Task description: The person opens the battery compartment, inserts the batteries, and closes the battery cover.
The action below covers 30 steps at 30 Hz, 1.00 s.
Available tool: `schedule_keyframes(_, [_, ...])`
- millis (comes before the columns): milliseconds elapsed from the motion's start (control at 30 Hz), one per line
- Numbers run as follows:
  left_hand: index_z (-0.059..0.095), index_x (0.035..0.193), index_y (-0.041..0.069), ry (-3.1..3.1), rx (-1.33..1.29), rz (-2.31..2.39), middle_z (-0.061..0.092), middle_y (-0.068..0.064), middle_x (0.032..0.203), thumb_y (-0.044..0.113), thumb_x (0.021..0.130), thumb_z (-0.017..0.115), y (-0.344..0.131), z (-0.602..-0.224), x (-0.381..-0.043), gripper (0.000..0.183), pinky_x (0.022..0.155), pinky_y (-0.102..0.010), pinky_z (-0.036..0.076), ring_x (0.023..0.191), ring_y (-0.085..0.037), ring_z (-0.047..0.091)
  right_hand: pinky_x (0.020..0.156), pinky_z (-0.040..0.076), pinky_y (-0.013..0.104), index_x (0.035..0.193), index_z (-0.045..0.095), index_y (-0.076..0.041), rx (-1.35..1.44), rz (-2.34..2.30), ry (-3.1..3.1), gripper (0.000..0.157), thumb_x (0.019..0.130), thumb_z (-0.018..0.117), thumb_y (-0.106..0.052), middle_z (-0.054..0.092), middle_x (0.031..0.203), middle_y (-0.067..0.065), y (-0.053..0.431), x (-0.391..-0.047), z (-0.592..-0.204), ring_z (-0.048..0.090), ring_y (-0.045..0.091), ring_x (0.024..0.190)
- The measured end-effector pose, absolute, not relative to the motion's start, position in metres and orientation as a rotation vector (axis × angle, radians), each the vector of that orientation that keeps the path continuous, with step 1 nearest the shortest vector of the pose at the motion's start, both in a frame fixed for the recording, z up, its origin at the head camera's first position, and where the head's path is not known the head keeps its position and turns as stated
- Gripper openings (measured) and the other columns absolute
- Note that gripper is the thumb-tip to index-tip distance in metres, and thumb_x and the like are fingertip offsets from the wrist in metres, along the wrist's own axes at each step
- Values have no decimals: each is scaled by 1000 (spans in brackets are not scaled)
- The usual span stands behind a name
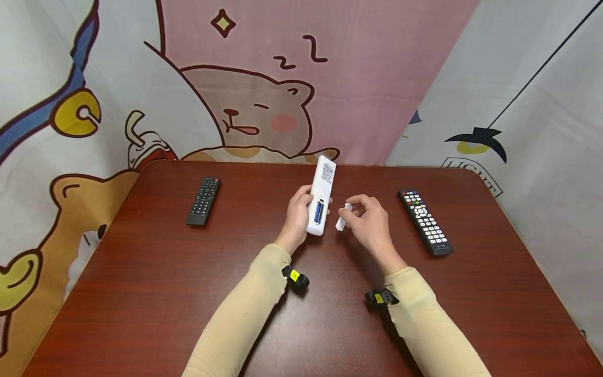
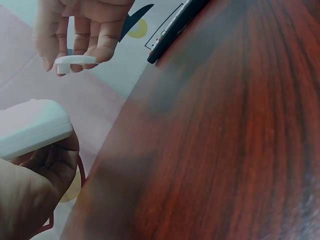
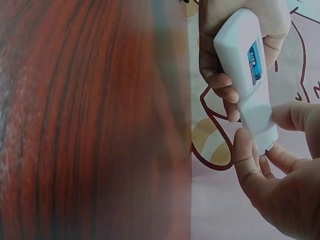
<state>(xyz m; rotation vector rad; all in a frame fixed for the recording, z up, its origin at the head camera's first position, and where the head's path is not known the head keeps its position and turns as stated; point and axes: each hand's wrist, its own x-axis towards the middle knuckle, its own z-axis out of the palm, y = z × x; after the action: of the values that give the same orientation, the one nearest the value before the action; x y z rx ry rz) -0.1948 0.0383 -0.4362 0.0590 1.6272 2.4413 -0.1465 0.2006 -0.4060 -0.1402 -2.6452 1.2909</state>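
Note:
My left hand (image 1: 296,220) grips a white remote control (image 1: 326,175), its labelled back turned up. Its battery compartment is uncovered, and blue batteries (image 3: 255,62) show inside. Just to the right, my right hand (image 1: 372,225) pinches a small white battery cover (image 1: 342,224) between thumb and fingers. In the left wrist view, the cover (image 2: 76,60) appears edge-on, apart from the rounded end of the remote (image 2: 37,125). From the right wrist, the cover (image 3: 259,122) overlaps the remote's far part. The remote's button side is hidden.
A black remote (image 1: 203,201) lies at the left of the brown table (image 1: 155,293). Another black remote with white buttons (image 1: 425,222) lies to the right of my right hand. A printed cloth (image 1: 367,78) hangs behind the table's far edge.

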Motion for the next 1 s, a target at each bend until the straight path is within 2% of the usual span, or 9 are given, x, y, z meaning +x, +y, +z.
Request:
schedule_keyframes(200, [53, 137, -1, 1621, 66, 2430, 60, -42, 121, 8, 101, 32, 39, -437, -194, 43, 67, -30, 55, 74, -28, 64, 66, 51, 21, 111, 71, 0, -138, 1307, -2609, 26, 90, 75, -15, 61, 103, 17, 195, -148, -407, 69, 30, 87])
schedule_keyframes(433, [52, 139, 0, 1624, 85, 2412, 57, -43, 124, 9, 101, 31, 39, -436, -193, 44, 66, -29, 54, 71, -17, 64, 63, 51, 19, 111, 71, 0, -131, 1345, -2586, 26, 90, 76, -15, 61, 103, 18, 190, -148, -407, 70, 30, 86])
schedule_keyframes(767, [54, 137, -1, 1664, 92, 2406, 61, -41, 121, 9, 100, 34, 41, -437, -193, 43, 69, -29, 54, 76, -17, 66, 60, 51, 18, 109, 70, 0, -116, 1362, -2568, 27, 89, 78, -15, 60, 102, 17, 184, -149, -406, 70, 29, 84])
schedule_keyframes(1000, [59, 135, 1, 1793, 59, 2354, 66, -26, 114, 11, 99, 37, 42, -438, -192, 43, 73, -28, 53, 85, -17, 63, 59, 55, 18, 107, 70, 1, -88, 1406, -2539, 24, 89, 78, -13, 58, 99, 16, 180, -150, -405, 71, 29, 80])
